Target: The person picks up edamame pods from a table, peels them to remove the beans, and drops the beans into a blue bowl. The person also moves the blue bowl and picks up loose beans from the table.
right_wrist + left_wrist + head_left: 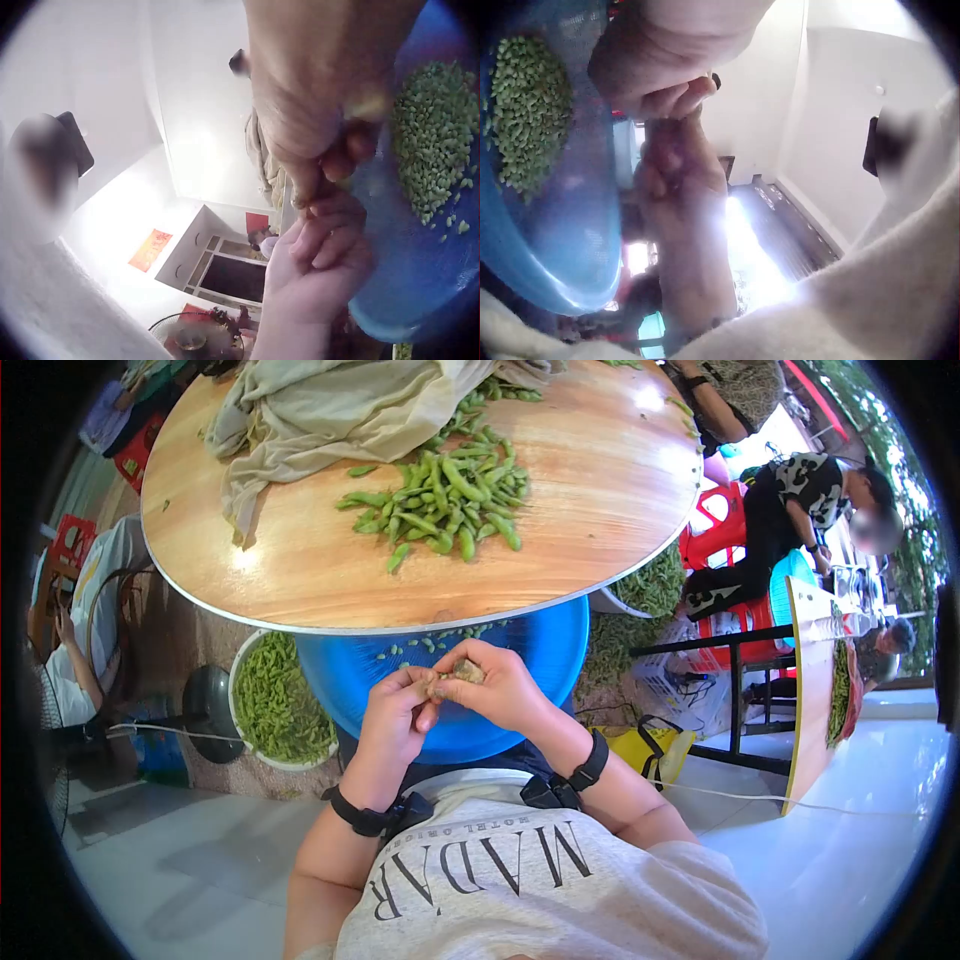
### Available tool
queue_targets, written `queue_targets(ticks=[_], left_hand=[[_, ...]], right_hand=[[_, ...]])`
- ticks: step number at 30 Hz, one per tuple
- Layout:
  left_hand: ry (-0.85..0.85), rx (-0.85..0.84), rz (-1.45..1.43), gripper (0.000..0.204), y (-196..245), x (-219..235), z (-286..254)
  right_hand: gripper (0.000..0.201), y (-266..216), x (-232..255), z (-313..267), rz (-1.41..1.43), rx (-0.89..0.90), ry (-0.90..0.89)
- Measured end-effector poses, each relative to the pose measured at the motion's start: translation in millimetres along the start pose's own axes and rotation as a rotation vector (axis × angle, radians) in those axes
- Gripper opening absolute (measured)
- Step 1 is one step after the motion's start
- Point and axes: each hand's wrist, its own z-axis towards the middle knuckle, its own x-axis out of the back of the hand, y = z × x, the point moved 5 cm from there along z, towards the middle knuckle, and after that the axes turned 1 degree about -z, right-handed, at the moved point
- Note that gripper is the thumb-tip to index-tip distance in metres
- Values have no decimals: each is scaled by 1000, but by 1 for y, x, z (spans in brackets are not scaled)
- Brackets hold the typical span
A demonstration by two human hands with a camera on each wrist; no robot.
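Both hands meet fingertip to fingertip over a blue plastic basin (555, 650). My right hand (510, 690) holds a yellowish-brown bean pod (467, 670) in its curled fingers. Thumb and fingers of my left hand (393, 710) pinch at the pod's near end, right against the right fingertips. Much of the pod is hidden by the fingers. Shelled green beans (529, 112) lie in a heap inside the basin, and the right wrist view shows the same beans (435, 142) below the hands.
A round wooden table (300, 575) overhangs the basin's far side, with a pile of green pods (450, 500) and a beige cloth (340, 420) on it. Left of the basin stands a white-rimmed tub of pods (280, 700). A yellow bag (630, 750) and a seated person (800, 500) are to the right.
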Motion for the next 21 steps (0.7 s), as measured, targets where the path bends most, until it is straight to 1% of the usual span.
queue_targets(ticks=[3,4,6,7,8,9,10,11,12,13,14,16,18,19,21], left_hand=[[-46,40,41,5,0,-3,-1],[-28,3,138,4,3,-1,-4],[9,-73,328,4,12,2,-11],[104,-198,471,6,24,7,-17],[205,-316,653,5,40,15,-27],[289,-445,789,4,52,29,-35],[390,-567,848,4,65,49,-44],[487,-663,943,4,81,64,-56],[587,-704,1017,7,94,89,-67],[666,-833,1301,9,106,94,-76],[742,-959,1588,11,116,93,-85],[775,-993,1732,15,126,74,-93],[690,-812,1436,19,125,45,-94],[533,-701,1243,20,123,31,-90],[235,-481,850,23,118,-3,-81]], right_hand=[[20,-2,5,-2,-98,135,5],[20,-1,7,-4,-94,91,-20],[22,-7,15,-7,-318,304,11],[22,-14,20,-10,-433,409,24],[22,-20,28,-12,-498,381,1],[22,-39,36,-19,-561,350,-19],[21,-53,41,-23,-622,315,-40],[20,-66,52,-21,-660,344,84],[19,-79,64,-14,-697,374,209],[18,-89,76,-7,-732,404,333],[18,-91,85,7,-797,396,409],[17,-88,97,33,-924,386,565],[14,-80,98,42,-886,403,544],[13,-78,97,45,-870,412,523],[10,-92,91,34,-736,539,444]])
